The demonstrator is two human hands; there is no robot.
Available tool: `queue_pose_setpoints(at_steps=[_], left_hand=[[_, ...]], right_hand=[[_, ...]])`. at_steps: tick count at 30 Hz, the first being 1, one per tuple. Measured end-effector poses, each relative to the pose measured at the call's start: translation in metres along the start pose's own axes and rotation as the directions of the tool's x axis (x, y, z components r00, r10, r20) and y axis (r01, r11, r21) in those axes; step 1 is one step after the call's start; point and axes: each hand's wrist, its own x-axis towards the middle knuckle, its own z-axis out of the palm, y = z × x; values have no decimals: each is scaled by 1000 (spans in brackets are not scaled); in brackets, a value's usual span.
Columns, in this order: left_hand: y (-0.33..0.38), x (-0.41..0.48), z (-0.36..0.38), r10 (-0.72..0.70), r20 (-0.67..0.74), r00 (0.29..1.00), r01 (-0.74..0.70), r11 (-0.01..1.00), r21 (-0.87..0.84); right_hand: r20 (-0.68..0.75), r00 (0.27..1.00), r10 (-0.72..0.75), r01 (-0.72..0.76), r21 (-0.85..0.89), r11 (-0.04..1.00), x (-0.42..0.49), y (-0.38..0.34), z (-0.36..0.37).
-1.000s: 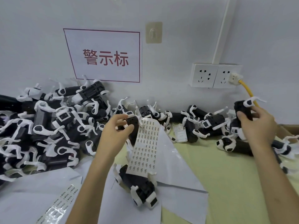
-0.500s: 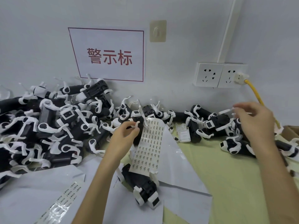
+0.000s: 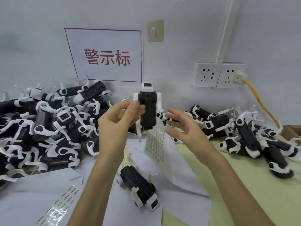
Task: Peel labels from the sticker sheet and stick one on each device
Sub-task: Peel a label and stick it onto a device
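My left hand [image 3: 117, 123] grips a black and white robot-dog device [image 3: 147, 106], held upright in the air at centre, underside toward me. Just right of that device, my right hand [image 3: 182, 128] hovers with fingers spread and relaxed, holding nothing. The white sticker sheet [image 3: 155, 144] with rows of small labels leans below the raised device, propped over another device [image 3: 140, 185] lying on white paper.
A large heap of the same devices [image 3: 48, 124] fills the left side. A smaller pile of devices [image 3: 244, 136] lies at the right by a cardboard box [image 3: 291, 130]. A used label strip [image 3: 61, 203] lies on paper at bottom left. Wall sockets [image 3: 218, 75] with a yellow cable are behind.
My left hand has lifted a device out of the pile up to the centre. My right hand let go of its device on the right pile and came in beside the raised one.
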Motion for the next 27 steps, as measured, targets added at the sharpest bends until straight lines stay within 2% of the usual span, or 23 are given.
queue_pose_setpoints(at_steps=[5, 8, 10, 12, 15, 17, 21, 25, 27], left_hand=[[12, -10, 18, -50, 155, 987, 93, 955, -283], [8, -12, 25, -107, 162, 981, 164, 900, -403], [5, -13, 29, -154, 140, 978, 197, 897, -395], [2, -15, 32, -214, 147, 966, 248, 925, -287], [0, -19, 35, -294, 314, 903, 340, 935, -102], [1, -22, 37, -283, 358, 890, 332, 939, -84], [1, -23, 38, -262, 215, 941, 305, 931, -201], [2, -22, 33, -215, 211, 954, 266, 929, -256], [4, -20, 30, -227, 240, 944, 293, 911, -290]], right_hand=[[61, 993, -103, 85, 239, 967, -3, -15, 11], [70, 992, -108, 84, 284, 955, -7, -21, 14], [30, 991, -128, 119, 206, 971, -10, -26, 14], [-59, 986, -159, 164, 100, 981, -11, -30, 16], [-166, 953, -254, 223, -184, 957, -14, -34, 17], [-148, 940, -307, 245, -335, 910, -17, -34, 20], [23, 952, -304, 292, -364, 885, -21, -36, 29], [52, 933, -357, 353, -336, 873, -23, -43, 31], [45, 930, -366, 362, -305, 881, -24, -46, 30]])
